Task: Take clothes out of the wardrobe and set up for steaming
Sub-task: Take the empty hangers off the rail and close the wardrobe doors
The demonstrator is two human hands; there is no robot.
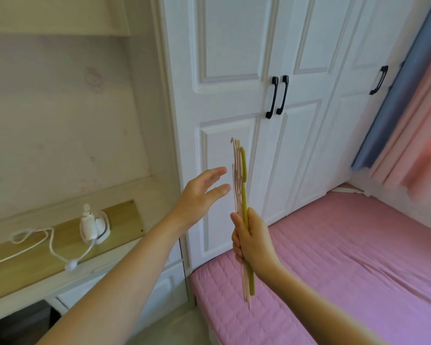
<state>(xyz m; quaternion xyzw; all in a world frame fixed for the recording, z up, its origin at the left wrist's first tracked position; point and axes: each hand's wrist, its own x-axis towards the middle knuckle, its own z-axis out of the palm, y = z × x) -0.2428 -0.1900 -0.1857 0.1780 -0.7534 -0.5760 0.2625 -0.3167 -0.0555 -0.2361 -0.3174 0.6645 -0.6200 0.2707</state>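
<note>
My right hand [251, 241] grips a bundle of hangers [241, 180], several thin pink ones and one thicker green one, seen edge-on and held upright in front of the wardrobe. My left hand [200, 195] is raised just left of the hangers, fingers spread, holding nothing and not touching them. The white wardrobe [237, 46] stands straight ahead with all its doors closed; a pair of black handles [277, 97] sits at the middle and a third black handle [378, 79] is further right. No clothes are visible.
A white handheld steamer [93, 226] with a coiled white cord [33, 239] rests on the wooden desk [18, 270] at the left. A bed with a pink cover [346, 257] fills the lower right. Blue and pink curtains [408, 108] hang at the right.
</note>
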